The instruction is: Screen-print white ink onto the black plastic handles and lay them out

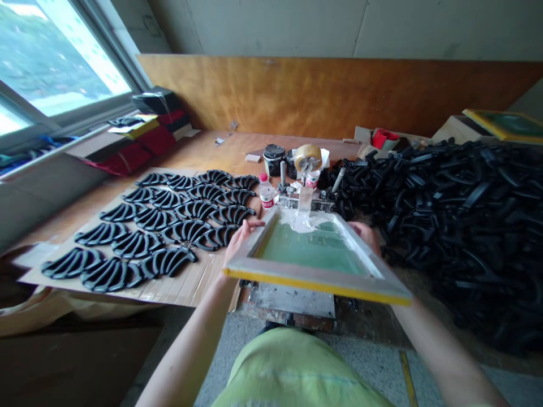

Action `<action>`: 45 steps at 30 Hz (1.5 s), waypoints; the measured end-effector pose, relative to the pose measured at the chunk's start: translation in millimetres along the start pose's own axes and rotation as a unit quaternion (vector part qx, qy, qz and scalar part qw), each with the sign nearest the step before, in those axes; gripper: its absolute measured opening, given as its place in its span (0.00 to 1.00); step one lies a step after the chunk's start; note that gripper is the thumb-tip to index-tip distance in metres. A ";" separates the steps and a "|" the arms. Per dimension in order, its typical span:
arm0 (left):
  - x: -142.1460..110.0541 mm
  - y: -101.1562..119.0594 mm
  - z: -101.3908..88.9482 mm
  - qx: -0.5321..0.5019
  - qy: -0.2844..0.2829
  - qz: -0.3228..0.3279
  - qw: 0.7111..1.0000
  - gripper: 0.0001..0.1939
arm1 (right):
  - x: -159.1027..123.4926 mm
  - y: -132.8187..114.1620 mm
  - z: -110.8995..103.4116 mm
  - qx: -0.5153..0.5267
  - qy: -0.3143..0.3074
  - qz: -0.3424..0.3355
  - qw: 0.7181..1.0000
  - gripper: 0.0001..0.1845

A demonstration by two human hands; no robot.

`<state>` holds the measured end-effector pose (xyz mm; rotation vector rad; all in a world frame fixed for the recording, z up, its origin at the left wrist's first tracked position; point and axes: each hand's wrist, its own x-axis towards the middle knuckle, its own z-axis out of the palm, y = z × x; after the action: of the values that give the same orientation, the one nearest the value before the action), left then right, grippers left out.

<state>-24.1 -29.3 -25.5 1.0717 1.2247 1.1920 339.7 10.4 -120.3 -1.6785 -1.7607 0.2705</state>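
In front of me a screen-printing frame with a green mesh is tilted, its near edge raised. My left hand is closed around its left side, and my right hand grips the opposite side, with the fingers partly hidden behind it. White tape and residue cover the mesh's far end, where a metal clamp meets the frame. Beneath the raised edge lies a flat metal base plate. To the left of my left hand, curved black plastic pieces lie in fanned groups on cardboard.
A large heap of black pieces fills the right side. Behind the clamp stand a red-capped bottle, a black-lidded tub and a tape roll. Boxes sit by the window; another framed screen rests at back right.
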 end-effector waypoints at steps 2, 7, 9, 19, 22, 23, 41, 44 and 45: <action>-13.0 -22.1 -11.5 0.043 -0.022 -0.064 0.997 0.27 | 20.3 -11.6 -7.1 0.003 0.014 -0.019 1.000 0.19; -21.4 -97.1 -21.0 0.036 -0.042 -0.140 0.989 0.40 | 57.7 -85.0 30.2 -0.073 -0.020 -0.173 0.982 0.30; -17.8 -122.3 -21.1 0.044 -0.040 -0.141 0.988 0.42 | 64.7 -105.5 50.5 -0.127 -0.079 -0.177 0.973 0.25; -11.3 -155.2 -24.9 0.141 -0.017 -0.115 0.983 0.32 | 3.1 -98.0 51.3 -0.122 -0.245 -0.308 0.911 0.13; -12.2 -152.9 -23.7 0.135 -0.014 -0.116 0.984 0.32 | -0.8 -96.9 38.3 -0.081 -0.289 -0.360 0.883 0.14; -12.8 -151.3 -23.5 0.133 -0.014 -0.119 0.984 0.32 | 1.5 -97.6 37.4 -0.078 -0.292 -0.355 0.885 0.12; -23.0 -50.2 -19.4 0.094 -0.031 -0.113 0.989 0.33 | 78.7 -104.5 38.0 -0.092 -0.089 -0.131 0.983 0.31; -14.3 -8.8 -11.1 0.071 -0.011 -0.076 0.995 0.28 | 87.6 -63.6 16.0 -0.072 -0.013 -0.026 0.997 0.21; -8.4 2.1 -6.3 0.038 -0.006 -0.058 0.998 0.29 | 82.8 -47.4 9.7 -0.065 0.004 0.020 0.998 0.18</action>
<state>-30.3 -37.7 -23.1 1.0467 1.3140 1.0575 301.1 84.4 -73.1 -1.8054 -1.7733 0.1707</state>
